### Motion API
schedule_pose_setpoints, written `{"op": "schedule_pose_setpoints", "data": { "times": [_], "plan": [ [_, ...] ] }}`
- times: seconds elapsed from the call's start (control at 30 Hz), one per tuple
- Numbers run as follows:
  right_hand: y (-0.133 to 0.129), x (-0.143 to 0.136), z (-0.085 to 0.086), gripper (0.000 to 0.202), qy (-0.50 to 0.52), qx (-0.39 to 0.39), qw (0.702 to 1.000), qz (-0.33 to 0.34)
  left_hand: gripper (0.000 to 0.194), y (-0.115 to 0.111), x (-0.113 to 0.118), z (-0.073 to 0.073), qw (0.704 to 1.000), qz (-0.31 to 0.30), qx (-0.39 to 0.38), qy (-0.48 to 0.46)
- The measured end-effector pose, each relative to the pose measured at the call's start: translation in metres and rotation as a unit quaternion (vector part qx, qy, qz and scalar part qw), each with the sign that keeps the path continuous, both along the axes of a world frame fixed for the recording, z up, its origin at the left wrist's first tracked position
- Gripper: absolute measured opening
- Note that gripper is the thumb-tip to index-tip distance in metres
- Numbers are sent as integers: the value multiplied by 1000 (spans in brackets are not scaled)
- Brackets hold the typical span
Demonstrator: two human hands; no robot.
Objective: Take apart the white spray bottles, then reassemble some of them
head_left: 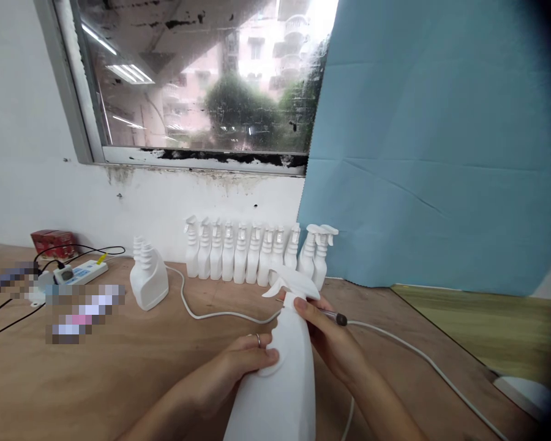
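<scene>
A large white trigger spray bottle (289,380) stands close in front of me, running off the bottom of the view. My left hand (245,361) grips its body from the left, thumb against the side and a ring on one finger. At the neck, my right hand (324,331) is closed round the collar, just under the white trigger head (298,282). A slim dark rod with a rounded end (337,318) sticks out beside the right fingers; its kind and whether it is held cannot be made out. The fingers behind the bottle are hidden.
Several white spray bottles (240,257) line the wall. Bottles without trigger heads (149,278) stand left of them. A power strip (85,272) with cables and a red box (54,242) lie far left. A white cable (417,349) crosses the wooden table. A blue cloth (431,153) hangs right.
</scene>
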State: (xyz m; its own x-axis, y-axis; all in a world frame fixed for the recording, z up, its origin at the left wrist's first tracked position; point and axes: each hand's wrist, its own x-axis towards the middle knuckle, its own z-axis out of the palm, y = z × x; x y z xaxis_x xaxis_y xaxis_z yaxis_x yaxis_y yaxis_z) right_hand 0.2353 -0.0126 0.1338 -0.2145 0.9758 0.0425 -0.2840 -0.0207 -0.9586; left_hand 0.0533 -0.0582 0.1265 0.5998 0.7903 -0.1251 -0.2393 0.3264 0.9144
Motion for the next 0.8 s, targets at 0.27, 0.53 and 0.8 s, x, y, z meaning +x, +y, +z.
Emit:
{"op": "schedule_pose_setpoints", "data": {
  "times": [0.27,0.53,0.8],
  "plan": [
    [-4,0,6,45,17,-20,1000,-7,41,4,0,-5,998,-33,-1,-48],
    [-9,4,13,43,41,1,998,42,43,11,-2,-12,998,-28,-7,-50],
    [-8,6,11,39,59,8,995,80,46,13,-4,-8,997,-54,7,-57]
  ]
}}
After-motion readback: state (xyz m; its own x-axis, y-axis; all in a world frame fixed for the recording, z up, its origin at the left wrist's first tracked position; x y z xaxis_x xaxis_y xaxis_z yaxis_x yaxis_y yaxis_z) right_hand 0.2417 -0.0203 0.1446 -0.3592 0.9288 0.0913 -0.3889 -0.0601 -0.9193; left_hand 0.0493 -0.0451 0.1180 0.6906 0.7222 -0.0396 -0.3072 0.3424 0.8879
